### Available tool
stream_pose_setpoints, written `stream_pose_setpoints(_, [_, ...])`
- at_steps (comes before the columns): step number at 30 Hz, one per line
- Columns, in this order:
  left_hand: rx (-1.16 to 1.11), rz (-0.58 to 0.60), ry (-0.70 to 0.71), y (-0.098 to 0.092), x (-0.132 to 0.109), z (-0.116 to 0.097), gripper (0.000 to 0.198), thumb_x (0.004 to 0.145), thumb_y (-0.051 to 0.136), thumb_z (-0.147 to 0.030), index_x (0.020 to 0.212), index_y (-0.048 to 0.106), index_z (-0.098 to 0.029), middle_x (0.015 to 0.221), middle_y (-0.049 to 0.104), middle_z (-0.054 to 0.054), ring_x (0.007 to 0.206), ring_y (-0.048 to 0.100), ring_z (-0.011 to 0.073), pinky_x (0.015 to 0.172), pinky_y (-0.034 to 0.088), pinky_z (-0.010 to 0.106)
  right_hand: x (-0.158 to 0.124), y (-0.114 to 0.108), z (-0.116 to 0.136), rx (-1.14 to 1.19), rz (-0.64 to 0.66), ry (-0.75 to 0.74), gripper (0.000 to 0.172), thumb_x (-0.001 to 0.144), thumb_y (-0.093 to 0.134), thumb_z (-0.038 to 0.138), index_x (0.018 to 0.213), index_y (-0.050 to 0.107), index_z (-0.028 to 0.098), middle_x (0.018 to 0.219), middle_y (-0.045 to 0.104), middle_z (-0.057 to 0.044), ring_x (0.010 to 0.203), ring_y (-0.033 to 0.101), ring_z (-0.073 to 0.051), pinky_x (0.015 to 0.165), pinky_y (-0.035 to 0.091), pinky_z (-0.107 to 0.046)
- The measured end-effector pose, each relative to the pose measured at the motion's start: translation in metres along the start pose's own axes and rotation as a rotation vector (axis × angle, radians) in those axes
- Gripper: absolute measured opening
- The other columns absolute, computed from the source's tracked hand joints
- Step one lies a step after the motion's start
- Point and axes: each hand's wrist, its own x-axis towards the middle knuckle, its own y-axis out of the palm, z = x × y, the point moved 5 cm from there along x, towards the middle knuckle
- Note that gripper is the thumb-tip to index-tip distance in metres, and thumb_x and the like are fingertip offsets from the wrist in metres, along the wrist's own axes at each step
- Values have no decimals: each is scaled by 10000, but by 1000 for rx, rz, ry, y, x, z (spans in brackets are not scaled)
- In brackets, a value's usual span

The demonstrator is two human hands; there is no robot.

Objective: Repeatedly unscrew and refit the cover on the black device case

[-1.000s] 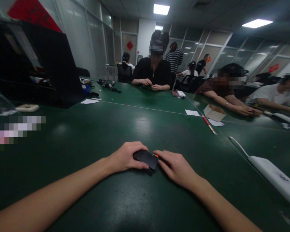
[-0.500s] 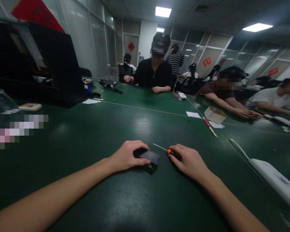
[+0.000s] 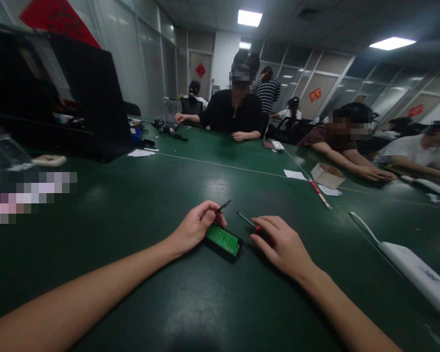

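Observation:
My left hand [image 3: 198,226] pinches a thin black cover [image 3: 224,205], tilted nearly edge-on between thumb and fingers. Just below it, a black case [image 3: 230,257] lies on the table with its inside uncovered. A green circuit board [image 3: 223,238] sits in that case. To the right, my right hand [image 3: 281,244] loosely holds a screwdriver [image 3: 246,219] by its red and dark handle. Its metal shaft points up and left, apart from the case. The palm hides most of the handle.
Green table [image 3: 168,303] under both hands. A white device with a strap [image 3: 414,269] lies at right. Farther back are a small open box [image 3: 327,176], a red-and-white strip [image 3: 319,193] and papers [image 3: 294,174]. A black box [image 3: 91,102] stands at left. Several people sit around.
My left hand has lifted the cover off the case and tilted it up, exposing the circuit board. My right hand's fingers have loosened and the screwdriver tip has shifted slightly right.

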Motion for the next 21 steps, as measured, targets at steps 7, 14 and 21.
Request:
stream_pose_setpoints(7, [-307,-209,-210,-7,6,19,598,846,448,-714,979,534,-137,789,679,69,687,661,182,711,504,312,-4,18,50,167,47,-110,709,774,721,531,1320,461,161,1189,628,-152,1058,603,-298,912,504,-473])
stream_pose_setpoints(14, [-591,-488,-266,-24,9,27,553,827,469,-719,892,514,-172,525,497,-47,521,564,133,560,453,228,-1,27,46,283,7,-55,328,895,594,213,1217,533,212,1162,620,-105,1063,596,-242,923,503,-416])
stream_pose_setpoints(21, [-707,-508,-316,-29,12,29,476,958,339,-573,904,554,-153,584,543,1,548,554,133,565,467,235,8,24,29,397,-242,77,279,887,618,261,1163,593,228,1086,629,-77,930,627,-211,749,538,-322])
